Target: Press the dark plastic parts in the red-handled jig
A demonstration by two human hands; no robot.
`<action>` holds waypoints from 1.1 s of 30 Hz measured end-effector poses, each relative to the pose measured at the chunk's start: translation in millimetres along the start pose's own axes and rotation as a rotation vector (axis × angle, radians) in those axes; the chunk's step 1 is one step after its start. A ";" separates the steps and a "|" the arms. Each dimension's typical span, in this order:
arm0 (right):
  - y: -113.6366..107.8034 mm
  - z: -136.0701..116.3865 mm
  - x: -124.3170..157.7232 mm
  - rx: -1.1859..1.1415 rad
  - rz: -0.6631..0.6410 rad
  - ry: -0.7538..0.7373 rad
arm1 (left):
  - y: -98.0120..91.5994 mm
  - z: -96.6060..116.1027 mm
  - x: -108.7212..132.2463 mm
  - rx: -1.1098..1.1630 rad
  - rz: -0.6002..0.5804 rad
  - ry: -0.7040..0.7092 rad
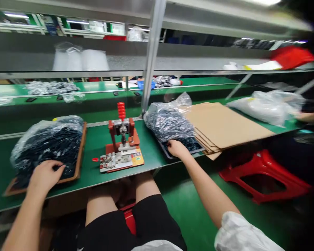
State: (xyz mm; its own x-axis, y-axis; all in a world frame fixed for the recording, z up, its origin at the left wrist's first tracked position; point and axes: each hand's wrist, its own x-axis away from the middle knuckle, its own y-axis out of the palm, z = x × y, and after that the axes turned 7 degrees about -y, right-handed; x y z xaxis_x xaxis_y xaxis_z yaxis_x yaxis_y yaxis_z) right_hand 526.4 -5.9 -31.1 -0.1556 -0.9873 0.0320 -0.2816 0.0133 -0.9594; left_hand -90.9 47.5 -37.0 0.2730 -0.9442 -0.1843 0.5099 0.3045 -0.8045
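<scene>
My left hand (45, 176) rests palm down on small dark parts lying on a brown wooden tray (80, 164), just below a clear plastic bag of dark parts (48, 141). Its fingers curl over the parts; whether they grip one is hidden. My right hand (176, 148) reaches into a dark tray (199, 149) of small dark parts, in front of a second plastic bag of parts (170, 120). Its fingertips are buried among the parts. Between both hands stands a red hand press (122, 139) with a red handle, on the green table (95, 139).
Flat cardboard sheets (225, 125) lie stacked to the right of the dark tray. A white plastic bag (267, 106) sits further right, by another person's arm (310, 116). A red stool (264, 174) lies tipped on the green floor. A metal post (151, 55) rises behind the press.
</scene>
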 end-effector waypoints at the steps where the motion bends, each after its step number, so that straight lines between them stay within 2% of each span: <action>1: 1.9 1.0 -1.1 0.024 -0.011 -0.008 | -2.4 3.4 7.7 -0.064 0.008 0.077; 3: 6.8 5.4 -5.3 0.059 -0.002 -0.038 | -5.7 10.5 20.0 -0.111 0.036 0.137; 8: 16.7 17.7 -11.8 -0.002 0.134 -0.090 | -9.5 9.3 28.6 0.100 0.075 -0.023; 11: 15.8 18.6 -4.1 -0.183 0.291 -0.104 | -13.4 11.6 29.9 0.297 0.136 -0.097; 14: 12.2 12.9 10.0 -0.539 0.387 -0.091 | -12.1 36.1 41.5 0.497 0.144 -0.173; 18: 8.1 1.4 23.6 -0.996 0.399 -0.117 | 3.8 88.4 73.6 0.742 0.171 -0.242; 20: 5.9 -1.7 26.0 -1.086 0.389 -0.145 | 15.8 110.8 89.7 0.845 0.060 -0.296; 24: 1.3 -8.7 35.5 -1.176 0.387 -0.168 | 42.9 141.2 113.7 0.866 -0.273 -0.336; 26: 2.6 -18.2 42.7 -1.227 0.354 -0.202 | 54.2 152.1 120.8 0.813 -0.340 -0.290; 28: 9.6 -32.8 48.3 -1.272 0.298 -0.253 | 61.8 162.2 125.3 0.771 -0.353 -0.256; 30: 23.2 -51.2 50.5 -1.281 0.245 -0.306 | 66.1 171.9 128.6 0.769 -0.380 -0.268; 33: 52.3 -79.6 45.8 -1.224 0.204 -0.361 | 70.7 183.6 133.1 0.828 -0.485 -0.300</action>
State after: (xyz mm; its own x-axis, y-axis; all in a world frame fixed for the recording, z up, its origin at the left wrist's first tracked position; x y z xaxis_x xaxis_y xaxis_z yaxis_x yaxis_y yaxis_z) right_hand 429.2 -37.8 -57.5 -0.0890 -0.9345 -0.3447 -0.9921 0.1139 -0.0528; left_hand 131.3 -33.6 -14.7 0.0216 -0.9535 0.3005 0.9961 -0.0051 -0.0879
